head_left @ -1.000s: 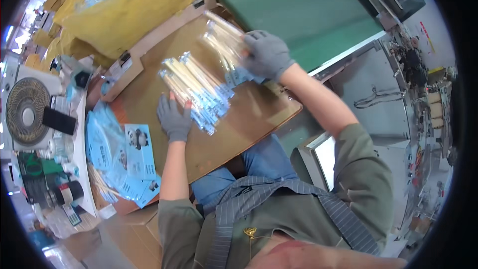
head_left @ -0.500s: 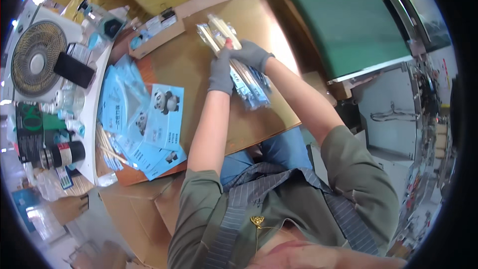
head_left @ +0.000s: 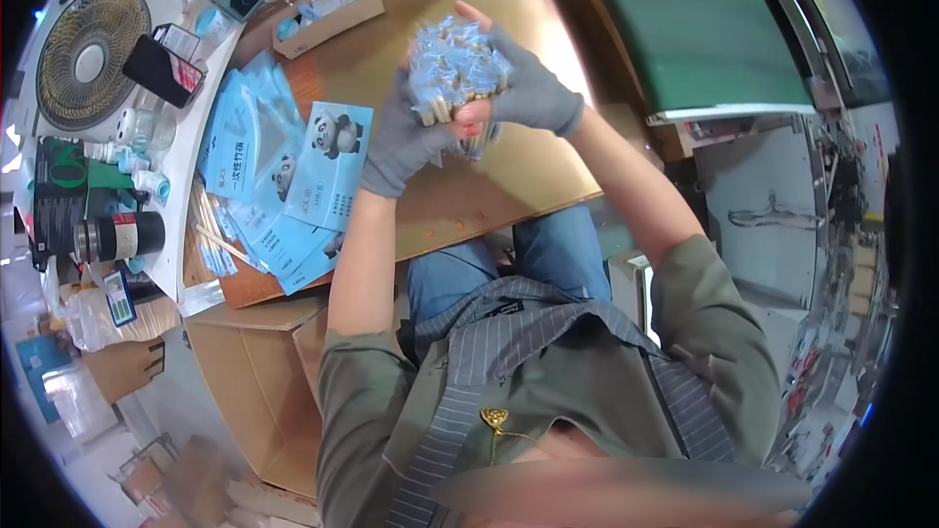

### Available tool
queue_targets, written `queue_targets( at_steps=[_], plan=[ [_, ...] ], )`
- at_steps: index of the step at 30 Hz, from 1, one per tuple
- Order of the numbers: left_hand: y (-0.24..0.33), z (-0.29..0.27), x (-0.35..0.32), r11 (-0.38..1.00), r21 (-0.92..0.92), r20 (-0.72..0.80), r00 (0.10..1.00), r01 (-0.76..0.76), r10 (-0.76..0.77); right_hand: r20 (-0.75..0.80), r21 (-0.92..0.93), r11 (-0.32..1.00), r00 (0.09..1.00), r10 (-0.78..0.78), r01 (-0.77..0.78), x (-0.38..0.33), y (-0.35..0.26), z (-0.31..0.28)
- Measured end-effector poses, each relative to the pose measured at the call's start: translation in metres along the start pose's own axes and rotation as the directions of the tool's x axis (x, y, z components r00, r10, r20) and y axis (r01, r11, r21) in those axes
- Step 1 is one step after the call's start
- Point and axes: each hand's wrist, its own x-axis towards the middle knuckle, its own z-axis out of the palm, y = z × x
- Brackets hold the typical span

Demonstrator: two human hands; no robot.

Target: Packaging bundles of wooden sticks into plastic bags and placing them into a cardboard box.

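Observation:
Both my hands, in grey fingerless gloves, clasp a thick bundle of wrapped chopsticks (head_left: 455,66) above the brown tabletop (head_left: 479,200). Its clear and blue wrapper ends face up toward me, and the sticks' lower length is mostly hidden. My left hand (head_left: 399,142) wraps the near left side. From the right, my right hand (head_left: 533,90) closes round it, thumb at the front. Left of my hands lie several blue printed plastic bags (head_left: 337,152) with panda pictures, overlapping in a fan. A few loose chopsticks (head_left: 207,220) stick out by their left edge.
A green conveyor belt (head_left: 694,29) runs at the far right. At the back left stands a small cardboard tray (head_left: 333,22) with small items. The white side surface bears a fan (head_left: 90,59), a phone (head_left: 161,70) and a dark thermos (head_left: 122,237). Below is a cardboard box (head_left: 249,381).
The chopsticks were slanting lengthwise across the table between my hands; now they stand with their ends turned up toward me. My hands have moved apart to either side of the bundle.

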Motion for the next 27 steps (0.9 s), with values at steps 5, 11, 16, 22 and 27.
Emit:
queue_targets(
  at_steps=[5,11,16,22,27],
  plan=[
    [0.008,0.017,-0.021,0.946,0.317,0.092,0.990,0.070,-0.104,-0.234,-0.115,0.976,0.960,0.153,-0.184,-0.032,-0.029,0.051],
    [-0.031,0.094,-0.121,0.540,-0.659,0.313,0.844,0.524,-0.436,0.330,0.018,0.869,0.823,0.462,-0.495,-0.071,-0.049,0.031],
    [-0.035,0.036,-0.134,0.866,0.208,0.058,0.878,0.456,-0.476,0.270,0.395,0.723,0.824,0.499,-0.567,-0.120,-0.007,0.024],
    [-0.021,-0.050,-0.119,-0.471,0.805,-0.219,0.917,0.362,0.333,0.234,0.515,0.686,0.854,0.465,-0.514,-0.124,-0.017,0.036],
    [-0.025,-0.067,-0.151,-0.297,0.841,-0.392,0.888,0.452,0.242,0.196,0.477,0.728,0.867,0.459,-0.493,-0.127,-0.013,0.026]
  ],
)
